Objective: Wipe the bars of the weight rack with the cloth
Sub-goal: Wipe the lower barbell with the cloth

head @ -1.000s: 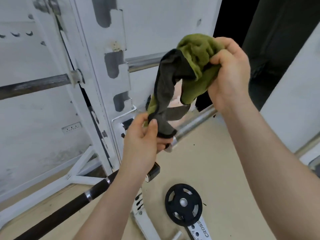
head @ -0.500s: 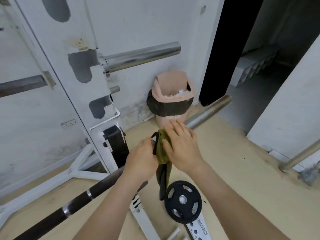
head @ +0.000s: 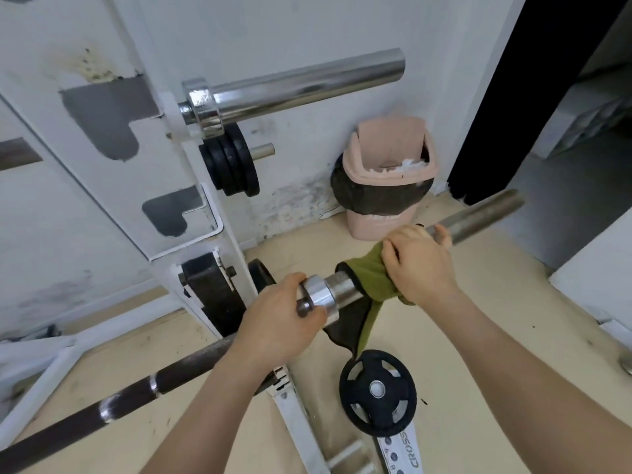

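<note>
Scuffed white walls (head: 342,29) and a beige floor (head: 478,336) frame a gym corner, seen from the head camera, where a person works at a white weight rack (head: 113,172). Both bare hands are on the lower bar (head: 478,217), which slants from the bottom left of the picture up to the right, its free end pointing towards a dark doorway (head: 513,97). The left hand (head: 273,323) is clenched round the bar at its shiny collar (head: 319,297), where the dark shaft meets the steel sleeve. Just beyond the collar, further up the sleeve, the right hand (head: 419,265) grasps the cloth (head: 371,278), fingers and thumb curled over it and the bar beneath.

The cloth, green on one face and dark on the other, is draped across the sleeve, partly between the two hands and partly under the right palm. Its loose tail hangs below the bar, crosswise to the bar's long axis, ending just above a black weight plate (head: 378,391) lying flat on the floor.

Higher on the rack, an upper bar (head: 301,85) juts out to the right, its chrome sleeve nearly level. Below it a stack of small black plates (head: 232,162) sits on a stub peg. A pink swing-lid bin (head: 386,179) lined with a black bag stands against the wall behind the right hand.
</note>
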{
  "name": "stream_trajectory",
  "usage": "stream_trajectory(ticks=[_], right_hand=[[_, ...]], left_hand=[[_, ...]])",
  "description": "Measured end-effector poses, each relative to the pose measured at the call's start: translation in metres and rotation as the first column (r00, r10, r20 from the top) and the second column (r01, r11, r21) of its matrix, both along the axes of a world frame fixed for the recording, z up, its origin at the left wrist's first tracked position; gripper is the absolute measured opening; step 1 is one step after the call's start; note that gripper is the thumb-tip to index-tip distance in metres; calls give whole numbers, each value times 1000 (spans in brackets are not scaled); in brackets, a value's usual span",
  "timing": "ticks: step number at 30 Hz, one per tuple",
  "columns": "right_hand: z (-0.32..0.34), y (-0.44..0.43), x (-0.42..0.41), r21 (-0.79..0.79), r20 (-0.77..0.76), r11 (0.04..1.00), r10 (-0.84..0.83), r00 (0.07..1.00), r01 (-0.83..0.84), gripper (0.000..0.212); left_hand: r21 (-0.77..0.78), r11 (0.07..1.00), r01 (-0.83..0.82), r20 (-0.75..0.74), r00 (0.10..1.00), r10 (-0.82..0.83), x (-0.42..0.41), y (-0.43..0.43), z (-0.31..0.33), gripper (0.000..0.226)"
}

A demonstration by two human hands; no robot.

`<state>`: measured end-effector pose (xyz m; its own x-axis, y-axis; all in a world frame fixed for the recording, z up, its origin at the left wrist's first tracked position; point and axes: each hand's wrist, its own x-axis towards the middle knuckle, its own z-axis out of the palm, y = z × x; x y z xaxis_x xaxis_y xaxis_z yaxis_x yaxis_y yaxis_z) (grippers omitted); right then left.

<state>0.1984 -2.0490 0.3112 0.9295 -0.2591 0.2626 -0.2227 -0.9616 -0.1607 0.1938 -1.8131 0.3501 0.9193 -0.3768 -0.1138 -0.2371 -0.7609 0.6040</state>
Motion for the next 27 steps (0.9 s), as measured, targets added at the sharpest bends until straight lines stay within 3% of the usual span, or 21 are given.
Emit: stream_trajectory(ticks=[2, 4, 7, 9, 12, 16, 20, 23, 27], right_hand=[[4, 26, 6, -63, -50, 998, 24, 998, -27, 35], [1, 65, 4, -59, -58, 982, 174, 983, -177, 27], [-6, 75, -7, 24, 75, 967, 249, 966, -252, 28], [-9, 54, -18, -3, 105, 959, 282, 954, -283, 33], [-8, 13, -14, -8, 67, 990, 141, 988, -141, 36], [-6, 42, 7, 78, 29, 993, -96, 995, 93, 33], [-18, 78, -11, 62, 155, 994, 78, 985, -89, 35], [-16, 39, -10, -17, 96, 980, 198, 975, -197, 39], [-8, -9, 7, 29, 31, 1000, -11, 999, 10, 42]], left_hand=[[-4, 999, -33, 56, 998, 33, -1, 0, -6, 50], [-13, 997, -71, 140, 987, 72, -3, -2, -11, 55], [54, 996, -72, 295, 954, 53, -14, -6, -16, 49], [153, 988, -34, 392, 920, -29, -22, -4, -20, 45], [112, 994, -4, 524, 850, -56, -26, -1, -24, 32], [-5, 999, 32, 467, 884, -26, -8, -2, -20, 39], [140, 990, 24, 190, 980, -51, 15, -9, -27, 39], [149, 987, 64, 287, 952, -105, 11, -5, -35, 44], [147, 987, 63, 406, 906, -118, -6, -1, -33, 52]])
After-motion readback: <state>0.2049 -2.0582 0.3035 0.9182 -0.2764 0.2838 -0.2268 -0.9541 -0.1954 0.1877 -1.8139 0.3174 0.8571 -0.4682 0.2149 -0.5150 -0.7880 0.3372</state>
